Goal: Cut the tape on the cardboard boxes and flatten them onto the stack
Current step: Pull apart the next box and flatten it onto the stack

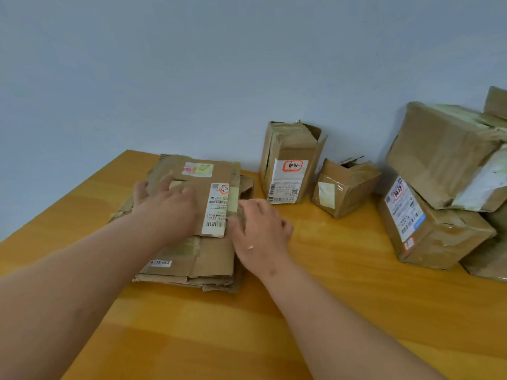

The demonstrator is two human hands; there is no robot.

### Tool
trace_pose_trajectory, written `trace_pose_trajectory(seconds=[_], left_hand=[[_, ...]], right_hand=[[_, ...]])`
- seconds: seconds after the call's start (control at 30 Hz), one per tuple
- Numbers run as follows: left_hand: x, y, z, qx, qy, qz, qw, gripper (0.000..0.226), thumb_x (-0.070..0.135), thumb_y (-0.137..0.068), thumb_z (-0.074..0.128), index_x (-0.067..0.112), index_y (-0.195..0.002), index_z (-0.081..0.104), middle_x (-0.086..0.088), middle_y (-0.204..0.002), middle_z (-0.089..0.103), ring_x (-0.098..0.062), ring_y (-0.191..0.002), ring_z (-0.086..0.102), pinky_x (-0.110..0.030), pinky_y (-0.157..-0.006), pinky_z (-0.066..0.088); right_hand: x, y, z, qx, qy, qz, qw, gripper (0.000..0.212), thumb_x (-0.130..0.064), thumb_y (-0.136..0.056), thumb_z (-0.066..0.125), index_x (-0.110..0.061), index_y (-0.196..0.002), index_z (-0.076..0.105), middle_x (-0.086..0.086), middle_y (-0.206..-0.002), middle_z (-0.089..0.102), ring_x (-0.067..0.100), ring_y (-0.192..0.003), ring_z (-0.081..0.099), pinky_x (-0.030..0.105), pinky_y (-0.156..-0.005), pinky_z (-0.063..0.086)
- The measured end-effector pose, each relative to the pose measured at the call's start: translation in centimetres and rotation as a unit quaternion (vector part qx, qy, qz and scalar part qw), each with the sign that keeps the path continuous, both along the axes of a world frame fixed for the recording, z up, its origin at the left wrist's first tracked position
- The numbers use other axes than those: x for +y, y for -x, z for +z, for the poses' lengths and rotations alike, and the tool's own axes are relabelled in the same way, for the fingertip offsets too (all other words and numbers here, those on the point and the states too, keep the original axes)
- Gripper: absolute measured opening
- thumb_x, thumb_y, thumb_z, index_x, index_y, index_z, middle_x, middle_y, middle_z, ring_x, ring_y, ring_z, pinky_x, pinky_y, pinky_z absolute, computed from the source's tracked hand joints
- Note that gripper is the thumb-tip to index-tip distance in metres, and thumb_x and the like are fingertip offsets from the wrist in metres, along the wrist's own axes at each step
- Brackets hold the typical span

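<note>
Tabletop stack (208, 259) under flat left hand (167, 207)

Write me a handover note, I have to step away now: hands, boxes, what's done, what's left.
Left hand presses flat on the top flattened box of the stack.
Right hand touches that box's right edge.
Done: several boxes lie flattened on the stack.
Left: the upright labelled box, the small box beside it, and the pile of boxes at right. No cutter in view.

Flat stack (208, 259) on table (329, 311) left; upright boxes (290, 165) right, by wall.
</note>
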State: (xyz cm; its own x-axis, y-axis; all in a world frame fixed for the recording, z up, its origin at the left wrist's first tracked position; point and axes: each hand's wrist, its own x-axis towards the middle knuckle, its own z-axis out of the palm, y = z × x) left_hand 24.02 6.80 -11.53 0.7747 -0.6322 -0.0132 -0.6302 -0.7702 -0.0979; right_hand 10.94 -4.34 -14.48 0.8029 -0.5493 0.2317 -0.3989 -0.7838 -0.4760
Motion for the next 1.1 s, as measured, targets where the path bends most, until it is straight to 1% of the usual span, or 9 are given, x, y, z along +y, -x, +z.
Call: trace_pose_trajectory(seconds=[0.13, 0.37, 0.47, 0.53, 0.67, 0.8, 0.9, 1.0, 1.1], left_hand=[[-2.2, 2.3, 1.9, -0.049, 0.075, -0.047, 0.995, 0.042, 0.02, -0.086, 0.045, 0.034, -0.125, 0.049, 0.005, -0.138, 0.039, -0.019, -0.132, 0.03, -0.047, -0.104, 0.018], [-7.3, 4.9, 5.0, 0.063, 0.218, -0.043, 0.973, 0.048, 0.034, -0.095, 0.04, 0.031, -0.142, 0.039, 0.003, -0.147, 0.039, -0.021, -0.137, 0.034, -0.046, -0.11, 0.021], [-9.7, 4.8, 5.3, 0.16, 0.28, -0.039, 0.946, 0.059, 0.033, -0.092, 0.05, 0.027, -0.148, 0.031, 0.001, -0.151, 0.038, -0.023, -0.133, 0.042, -0.046, -0.109, 0.034], [-11.0, 5.0, 5.6, 0.226, 0.332, -0.041, 0.915, 0.065, 0.03, -0.093, 0.053, 0.026, -0.151, 0.024, 0.0, -0.153, 0.035, -0.019, -0.119, 0.048, -0.036, -0.092, 0.045], [-12.7, 5.1, 5.9, 0.317, 0.372, -0.061, 0.87, 0.066, 0.027, -0.096, 0.053, 0.037, -0.152, 0.019, 0.004, -0.142, 0.044, -0.013, -0.106, 0.051, -0.028, -0.075, 0.041], [-13.0, 5.5, 5.3, 0.376, 0.402, -0.078, 0.831, 0.057, 0.024, -0.091, 0.059, 0.048, -0.138, 0.037, 0.022, -0.125, 0.051, -0.014, -0.109, 0.057, -0.041, -0.098, 0.046], [-12.5, 6.6, 5.2, 0.385, 0.435, -0.07, 0.811, 0.059, 0.023, -0.094, 0.06, 0.039, -0.144, 0.033, 0.021, -0.12, 0.045, -0.006, -0.099, 0.055, -0.026, -0.085, 0.043], [-11.8, 8.0, 5.4, 0.374, 0.444, -0.047, 0.813, 0.059, 0.025, -0.096, 0.057, 0.026, -0.147, 0.028, 0.016, -0.116, 0.047, 0.005, -0.079, 0.047, -0.014, -0.062, 0.036], [-10.8, 8.9, 5.8, 0.394, 0.455, -0.015, 0.799, 0.072, 0.041, -0.097, 0.05, 0.028, -0.154, 0.008, 0.015, -0.111, 0.053, 0.001, -0.087, 0.054, -0.022, -0.079, 0.037]], right_hand=[[-3.0, 2.9, 0.8, -0.063, 0.023, -0.085, 0.994, 0.029, -0.033, -0.099, 0.045, -0.027, -0.125, 0.055, -0.007, -0.126, 0.044, 0.015, -0.12, 0.038, 0.038, -0.098, 0.026], [-8.0, 4.4, 3.5, -0.102, 0.033, -0.15, 0.983, 0.031, -0.025, -0.094, 0.053, -0.025, -0.125, 0.055, -0.001, -0.127, 0.046, 0.021, -0.122, 0.04, 0.043, -0.101, 0.03], [-9.4, 3.7, 4.9, -0.108, 0.032, -0.141, 0.984, 0.047, -0.025, -0.093, 0.054, -0.022, -0.139, 0.044, 0.003, -0.139, 0.041, 0.024, -0.131, 0.036, 0.046, -0.106, 0.03], [-10.2, 3.0, 5.9, -0.093, 0.046, -0.125, 0.987, 0.061, -0.023, -0.093, 0.053, -0.018, -0.149, 0.029, 0.005, -0.152, 0.03, 0.025, -0.14, 0.029, 0.048, -0.111, 0.027], [-11.6, 1.2, 7.4, -0.043, 0.002, -0.037, 0.998, 0.079, -0.014, -0.094, 0.05, -0.014, -0.157, 0.003, 0.001, -0.165, -0.002, 0.025, -0.149, 0.015, 0.042, -0.115, 0.027], [-12.1, 0.6, 7.8, -0.07, -0.021, -0.024, 0.997, 0.076, -0.018, -0.092, 0.055, -0.012, -0.155, 0.013, 0.006, -0.155, 0.017, 0.032, -0.127, 0.046, 0.037, -0.095, 0.045], [-11.9, 1.3, 7.4, -0.096, -0.002, -0.046, 0.994, 0.076, -0.022, -0.09, 0.06, -0.014, -0.153, 0.019, 0.005, -0.14, 0.025, 0.029, -0.101, 0.056, 0.029, -0.075, 0.04], [-11.3, 2.7, 6.7, -0.111, 0.011, -0.053, 0.992, 0.08, -0.027, -0.088, 0.062, -0.015, -0.152, 0.016, 0.006, -0.139, 0.024, 0.028, -0.106, 0.054, 0.029, -0.078, 0.042], [-10.3, 4.8, 6.1, -0.117, -0.003, -0.058, 0.991, 0.085, -0.03, -0.086, 0.064, -0.016, -0.153, 0.013, 0.007, -0.14, 0.024, 0.026, -0.109, 0.051, 0.029, -0.081, 0.044]])
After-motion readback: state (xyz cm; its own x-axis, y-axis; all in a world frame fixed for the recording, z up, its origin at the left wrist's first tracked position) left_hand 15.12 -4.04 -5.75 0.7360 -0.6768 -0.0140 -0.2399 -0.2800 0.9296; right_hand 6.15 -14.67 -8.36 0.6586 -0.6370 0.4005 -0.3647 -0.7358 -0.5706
